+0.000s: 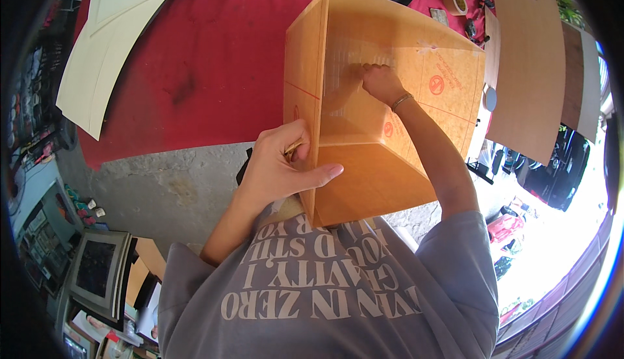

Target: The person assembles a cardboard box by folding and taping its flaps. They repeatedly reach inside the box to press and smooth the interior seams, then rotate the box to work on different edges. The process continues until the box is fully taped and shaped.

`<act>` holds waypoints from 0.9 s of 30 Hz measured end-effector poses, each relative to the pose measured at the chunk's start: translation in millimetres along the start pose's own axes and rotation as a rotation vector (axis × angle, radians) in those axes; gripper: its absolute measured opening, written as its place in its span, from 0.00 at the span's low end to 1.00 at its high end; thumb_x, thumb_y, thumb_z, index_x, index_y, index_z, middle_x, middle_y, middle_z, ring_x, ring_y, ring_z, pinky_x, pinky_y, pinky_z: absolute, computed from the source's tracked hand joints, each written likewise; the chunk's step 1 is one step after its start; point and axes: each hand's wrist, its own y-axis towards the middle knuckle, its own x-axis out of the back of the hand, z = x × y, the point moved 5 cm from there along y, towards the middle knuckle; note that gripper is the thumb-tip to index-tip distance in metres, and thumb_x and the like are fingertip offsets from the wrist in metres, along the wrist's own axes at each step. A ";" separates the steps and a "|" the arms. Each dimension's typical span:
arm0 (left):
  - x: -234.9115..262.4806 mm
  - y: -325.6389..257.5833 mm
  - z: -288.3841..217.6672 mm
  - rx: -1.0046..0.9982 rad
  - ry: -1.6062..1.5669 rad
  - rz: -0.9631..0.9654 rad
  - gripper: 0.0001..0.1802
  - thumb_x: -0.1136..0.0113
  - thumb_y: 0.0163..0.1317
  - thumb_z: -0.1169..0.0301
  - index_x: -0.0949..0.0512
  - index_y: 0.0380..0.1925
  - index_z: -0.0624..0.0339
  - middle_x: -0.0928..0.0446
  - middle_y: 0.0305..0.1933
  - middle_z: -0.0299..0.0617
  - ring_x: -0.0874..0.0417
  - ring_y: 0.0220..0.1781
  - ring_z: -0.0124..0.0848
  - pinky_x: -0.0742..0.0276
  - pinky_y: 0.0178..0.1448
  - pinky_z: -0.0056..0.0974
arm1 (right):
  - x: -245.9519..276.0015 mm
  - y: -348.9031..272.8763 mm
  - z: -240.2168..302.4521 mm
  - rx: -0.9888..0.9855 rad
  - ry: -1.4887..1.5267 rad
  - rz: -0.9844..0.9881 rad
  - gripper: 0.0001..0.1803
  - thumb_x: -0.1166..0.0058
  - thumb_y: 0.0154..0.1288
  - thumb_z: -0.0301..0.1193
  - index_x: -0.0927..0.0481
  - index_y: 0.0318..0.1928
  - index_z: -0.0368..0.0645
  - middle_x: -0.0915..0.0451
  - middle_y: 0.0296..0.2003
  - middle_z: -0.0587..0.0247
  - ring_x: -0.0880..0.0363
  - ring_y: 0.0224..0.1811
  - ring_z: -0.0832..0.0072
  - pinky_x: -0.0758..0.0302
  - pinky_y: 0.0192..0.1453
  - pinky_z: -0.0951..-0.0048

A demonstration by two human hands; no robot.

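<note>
A large orange-brown box (364, 183) with smooth, shiny panels rests at the edge of the red-covered table, its open side towards me. Red printed marks and thin lines show on its panels. My left hand (286, 161) is at the box's left panel, thumb across the front edge and fingers curled on the outer face. A small yellowish bit shows between those fingers, too small to name. Deep inside the box is my right hand (383, 85), its fingers closed near the inner left wall, where a blurry reflection appears. Whatever it pinches, if anything, is hidden.
Red cloth (214, 66) covers the table, with pale sheets (123, 40) at the far left. A tape roll (455, 3) and small tools lie at the far right. Brown boards (526, 66) stand on the right. Framed pictures (97, 268) lean at the lower left.
</note>
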 end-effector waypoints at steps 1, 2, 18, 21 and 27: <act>-0.1 -0.4 -0.2 0.008 -0.001 -0.004 0.31 0.16 0.47 0.65 0.39 0.19 0.53 0.38 0.19 0.31 0.39 0.22 0.20 0.45 0.26 0.31 | 3.0 1.4 -5.3 -0.063 0.037 -0.009 0.10 0.44 0.63 0.29 0.21 0.44 0.41 0.17 0.40 0.58 0.14 0.43 0.59 0.17 0.45 0.59; -0.1 -0.7 -0.3 0.016 -0.003 -0.007 0.31 0.16 0.47 0.65 0.39 0.19 0.53 0.38 0.19 0.31 0.39 0.23 0.20 0.45 0.26 0.30 | 6.0 1.8 -10.3 -0.128 0.073 -0.017 0.10 0.43 0.63 0.30 0.21 0.43 0.41 0.17 0.39 0.56 0.14 0.42 0.58 0.16 0.44 0.58; -8.8 -11.5 6.3 0.019 -0.001 -0.109 0.24 0.24 0.60 0.71 0.36 0.24 0.53 0.32 0.23 0.25 0.38 0.27 0.12 0.45 0.29 0.24 | 37.9 -17.8 -25.5 -0.505 0.211 -0.380 0.09 0.46 0.66 0.31 0.27 0.41 0.40 0.19 0.39 0.51 0.16 0.29 0.48 0.17 0.32 0.52; -10.7 -15.0 8.1 0.014 -0.013 -0.173 0.23 0.25 0.60 0.72 0.36 0.23 0.55 0.35 0.23 0.28 0.39 0.26 0.15 0.45 0.28 0.26 | 41.9 -18.3 -26.0 -0.509 0.151 -0.386 0.09 0.45 0.66 0.31 0.27 0.42 0.40 0.19 0.39 0.52 0.16 0.28 0.50 0.17 0.31 0.54; -13.3 -18.7 8.8 -0.018 -0.023 -0.253 0.24 0.24 0.57 0.72 0.36 0.22 0.58 0.39 0.22 0.34 0.41 0.24 0.21 0.44 0.26 0.31 | 50.9 -19.7 -26.5 -0.522 0.062 -0.429 0.09 0.45 0.67 0.31 0.26 0.43 0.41 0.19 0.37 0.53 0.16 0.25 0.54 0.17 0.27 0.56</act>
